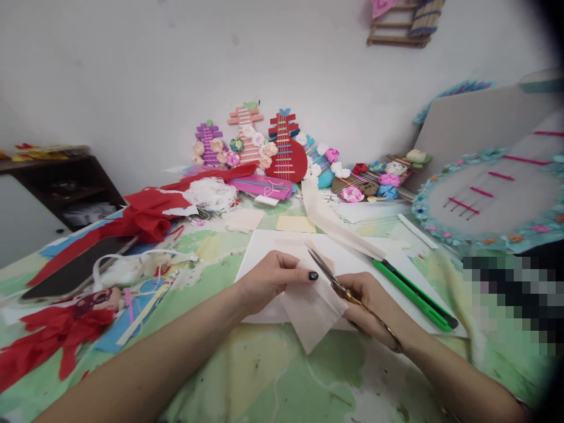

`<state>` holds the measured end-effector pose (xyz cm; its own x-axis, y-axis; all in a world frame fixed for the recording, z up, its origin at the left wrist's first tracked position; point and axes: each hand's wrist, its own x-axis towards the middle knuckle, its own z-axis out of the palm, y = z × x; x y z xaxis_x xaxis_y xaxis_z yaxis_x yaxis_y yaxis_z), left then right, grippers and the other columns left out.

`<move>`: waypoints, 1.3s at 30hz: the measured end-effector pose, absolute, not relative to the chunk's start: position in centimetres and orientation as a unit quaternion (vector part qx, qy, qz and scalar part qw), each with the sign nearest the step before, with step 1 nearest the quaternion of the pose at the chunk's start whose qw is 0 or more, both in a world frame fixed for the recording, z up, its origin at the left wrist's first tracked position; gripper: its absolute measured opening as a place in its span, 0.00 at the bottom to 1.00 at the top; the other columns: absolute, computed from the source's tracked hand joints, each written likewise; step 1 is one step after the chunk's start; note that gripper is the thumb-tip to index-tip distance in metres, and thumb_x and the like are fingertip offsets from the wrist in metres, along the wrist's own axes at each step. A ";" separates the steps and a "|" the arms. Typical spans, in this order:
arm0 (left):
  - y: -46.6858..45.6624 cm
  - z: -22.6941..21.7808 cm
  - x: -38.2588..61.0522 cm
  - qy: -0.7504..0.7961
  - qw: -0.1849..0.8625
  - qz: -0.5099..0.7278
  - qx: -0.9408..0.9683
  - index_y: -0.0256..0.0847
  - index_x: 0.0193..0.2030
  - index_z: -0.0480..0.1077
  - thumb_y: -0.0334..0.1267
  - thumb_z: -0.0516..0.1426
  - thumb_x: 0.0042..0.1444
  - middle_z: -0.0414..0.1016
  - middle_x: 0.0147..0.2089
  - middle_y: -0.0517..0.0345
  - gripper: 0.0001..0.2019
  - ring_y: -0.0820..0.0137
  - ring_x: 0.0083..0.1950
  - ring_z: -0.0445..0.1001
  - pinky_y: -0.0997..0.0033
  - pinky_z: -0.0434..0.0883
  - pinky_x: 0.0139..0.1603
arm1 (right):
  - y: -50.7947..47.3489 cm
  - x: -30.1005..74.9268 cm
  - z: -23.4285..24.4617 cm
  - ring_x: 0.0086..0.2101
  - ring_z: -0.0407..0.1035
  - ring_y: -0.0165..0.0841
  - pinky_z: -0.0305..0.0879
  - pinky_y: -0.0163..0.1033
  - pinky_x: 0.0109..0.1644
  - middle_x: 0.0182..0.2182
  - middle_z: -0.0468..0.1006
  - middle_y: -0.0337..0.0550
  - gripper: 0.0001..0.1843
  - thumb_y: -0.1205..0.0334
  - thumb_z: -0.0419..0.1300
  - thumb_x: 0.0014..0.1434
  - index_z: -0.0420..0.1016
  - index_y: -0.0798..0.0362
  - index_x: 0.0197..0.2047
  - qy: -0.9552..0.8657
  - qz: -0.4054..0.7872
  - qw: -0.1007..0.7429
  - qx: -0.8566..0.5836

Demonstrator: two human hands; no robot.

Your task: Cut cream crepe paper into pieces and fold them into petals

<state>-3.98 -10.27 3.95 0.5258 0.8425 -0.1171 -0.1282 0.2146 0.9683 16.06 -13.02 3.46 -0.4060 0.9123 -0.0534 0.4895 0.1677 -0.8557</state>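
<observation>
My left hand [282, 276] pinches a folded piece of pale pink crepe paper [311, 317] between thumb and fingers, its pointed corner hanging down. A pair of scissors [324, 267] is held in my right hand [365, 299], blades pointing up and to the left beside the paper's upper edge. Whether the blades touch the paper I cannot tell. Beneath both hands lies a white sheet of paper [259, 252]. Just right of my right hand, a green utility knife [414, 294] rests on that sheet.
A pale crepe strip [330, 229] runs back from the knife. Small craft lutes, a red one [286, 158] among them, lean against the wall. At left lie a phone [79, 267], a white cable [114, 258] and red crepe paper [150, 217]. A large decorated lute shape [489, 194] stands at right.
</observation>
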 end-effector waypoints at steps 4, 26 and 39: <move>-10.2 4.0 -4.0 0.338 0.701 0.343 0.526 0.31 0.28 0.78 0.41 0.66 0.42 0.76 0.25 0.51 0.12 0.70 0.26 0.71 0.72 0.65 0.31 | -12.9 16.1 3.2 0.21 0.47 0.25 0.42 0.32 0.22 0.18 0.53 0.33 0.09 0.59 0.56 0.48 0.64 0.55 0.22 -0.750 0.396 0.238 -0.473; -10.0 3.3 -3.9 0.336 0.704 0.340 0.525 0.31 0.26 0.76 0.39 0.66 0.43 0.73 0.24 0.54 0.10 0.73 0.25 0.68 0.73 0.63 0.29 | -12.3 16.2 2.1 0.21 0.47 0.24 0.40 0.31 0.22 0.17 0.50 0.33 0.12 0.62 0.55 0.46 0.55 0.54 0.18 -0.772 0.339 0.216 -0.493; -9.3 4.5 -4.6 0.369 0.649 0.401 0.530 0.32 0.24 0.77 0.42 0.67 0.42 0.76 0.23 0.55 0.12 0.73 0.25 0.70 0.74 0.65 0.30 | -12.4 16.8 3.9 0.12 0.52 0.23 0.47 0.30 0.17 0.11 0.58 0.29 0.10 0.59 0.54 0.56 0.66 0.56 0.28 -0.659 0.537 0.288 -0.441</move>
